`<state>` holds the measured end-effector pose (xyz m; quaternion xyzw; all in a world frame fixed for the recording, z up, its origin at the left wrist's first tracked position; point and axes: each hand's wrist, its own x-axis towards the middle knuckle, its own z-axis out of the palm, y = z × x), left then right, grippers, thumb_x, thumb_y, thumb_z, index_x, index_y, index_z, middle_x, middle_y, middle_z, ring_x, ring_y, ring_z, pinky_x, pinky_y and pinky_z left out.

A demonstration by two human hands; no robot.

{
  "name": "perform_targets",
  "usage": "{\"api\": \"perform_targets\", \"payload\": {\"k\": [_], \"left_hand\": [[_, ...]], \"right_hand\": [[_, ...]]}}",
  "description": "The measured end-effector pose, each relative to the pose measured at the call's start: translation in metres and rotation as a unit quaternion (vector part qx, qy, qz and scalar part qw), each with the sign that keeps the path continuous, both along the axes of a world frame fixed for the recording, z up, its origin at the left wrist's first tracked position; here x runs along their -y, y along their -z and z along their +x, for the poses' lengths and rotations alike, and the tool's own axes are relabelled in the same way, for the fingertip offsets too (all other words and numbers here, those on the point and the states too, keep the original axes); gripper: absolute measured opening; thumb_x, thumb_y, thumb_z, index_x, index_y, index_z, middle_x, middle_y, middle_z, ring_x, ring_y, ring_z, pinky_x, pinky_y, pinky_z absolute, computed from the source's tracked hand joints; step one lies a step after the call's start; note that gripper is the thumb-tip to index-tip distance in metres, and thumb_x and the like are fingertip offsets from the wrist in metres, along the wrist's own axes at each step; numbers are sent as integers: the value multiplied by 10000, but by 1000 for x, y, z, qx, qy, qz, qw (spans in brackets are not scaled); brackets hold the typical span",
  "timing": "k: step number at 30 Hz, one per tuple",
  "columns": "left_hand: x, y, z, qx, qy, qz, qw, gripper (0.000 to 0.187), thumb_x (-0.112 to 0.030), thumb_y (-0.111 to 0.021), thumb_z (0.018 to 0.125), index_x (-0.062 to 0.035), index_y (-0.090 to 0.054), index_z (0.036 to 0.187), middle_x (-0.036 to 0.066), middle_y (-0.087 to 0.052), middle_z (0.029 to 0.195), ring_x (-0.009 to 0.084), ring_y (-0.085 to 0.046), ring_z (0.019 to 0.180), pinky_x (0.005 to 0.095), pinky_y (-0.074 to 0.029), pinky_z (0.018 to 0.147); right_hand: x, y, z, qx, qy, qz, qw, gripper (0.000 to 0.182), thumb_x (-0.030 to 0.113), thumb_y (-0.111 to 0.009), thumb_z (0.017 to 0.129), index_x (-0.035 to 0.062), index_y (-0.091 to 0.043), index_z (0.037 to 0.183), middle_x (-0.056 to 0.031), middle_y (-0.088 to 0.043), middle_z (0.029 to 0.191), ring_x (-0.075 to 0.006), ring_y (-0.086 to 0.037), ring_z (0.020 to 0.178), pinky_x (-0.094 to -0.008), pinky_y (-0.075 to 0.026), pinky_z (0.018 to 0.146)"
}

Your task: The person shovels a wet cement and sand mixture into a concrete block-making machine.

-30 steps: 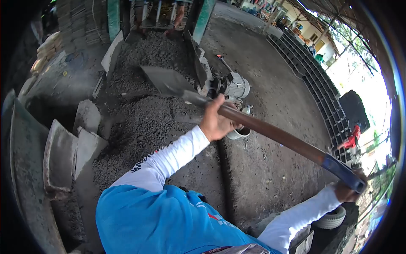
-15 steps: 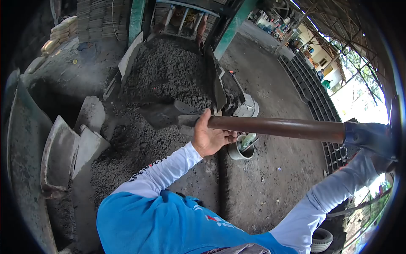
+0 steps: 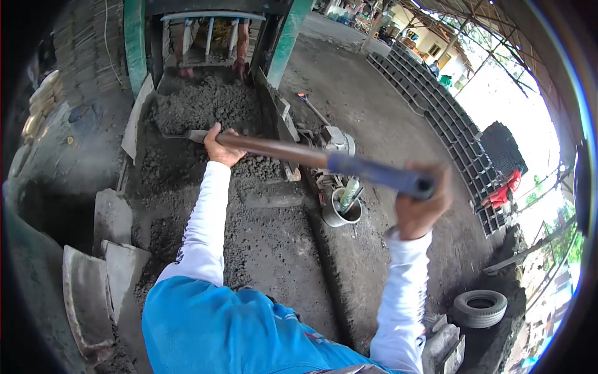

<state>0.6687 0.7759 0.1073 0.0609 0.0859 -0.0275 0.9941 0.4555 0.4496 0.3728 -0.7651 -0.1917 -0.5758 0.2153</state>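
Observation:
My left hand (image 3: 223, 146) is closed round the lower end of the brown shovel shaft (image 3: 274, 148), close to the blade. The blade is mostly hidden in or behind the dark loose mix (image 3: 205, 106) between two side plates. At the right, my right hand (image 3: 423, 202) wraps round the blue handle (image 3: 374, 172) at the shaft's other end, slightly blurred. The shaft lies across the view, sloping down to the right.
Another person's hands (image 3: 239, 67) are at the far edge of the mix, behind a barred frame (image 3: 210, 37). A motor (image 3: 337, 141) and bucket (image 3: 341, 215) stand right of the trough. Block rows (image 3: 430, 93), a tire (image 3: 479, 308) and a person in red (image 3: 503, 190) are farther right.
The shovel has moved forward and left, its blade now in the mix. My left arm is stretched farther out, and my right hand has swung inward from the right edge. The view has shifted.

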Motion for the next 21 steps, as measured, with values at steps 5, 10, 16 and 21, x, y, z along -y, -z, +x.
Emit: {"api": "perform_targets", "payload": {"k": [5, 10, 16, 21], "left_hand": [[-29, 42, 75, -98, -18, 105, 990, 297, -291, -734, 750, -70, -537, 743, 71, -532, 711, 245, -528, 684, 429, -461, 733], [22, 14, 33, -126, -70, 165, 976, 243, -162, -703, 820, -85, -509, 942, 68, -495, 818, 225, -503, 680, 414, -472, 664], [139, 35, -221, 21, -30, 170, 985, 138, -146, -657, 804, -58, -586, 883, 88, -572, 762, 260, -584, 726, 453, -505, 782], [173, 128, -376, -258, -221, 20, 940, 219, -230, -662, 811, -84, -525, 723, 104, -545, 696, 302, -569, 707, 481, -479, 773]], "right_hand": [[25, 156, 8, -165, 43, 250, 953, 117, -3, -662, 770, -12, -567, 837, -122, -619, 705, -192, -618, 669, -313, -492, 648], [113, 326, 21, -290, 93, 360, 882, 119, 38, -605, 785, -41, -641, 868, -108, -657, 748, -176, -591, 663, -313, -479, 632], [254, 450, -32, -481, 87, 527, 695, 186, 21, -478, 797, -34, -638, 719, -88, -548, 546, -172, -499, 392, -339, -358, 329], [296, 520, -22, -686, 18, 163, 709, 204, -28, -429, 697, -97, -609, 762, -123, -606, 645, -211, -594, 545, -383, -449, 433]]}}
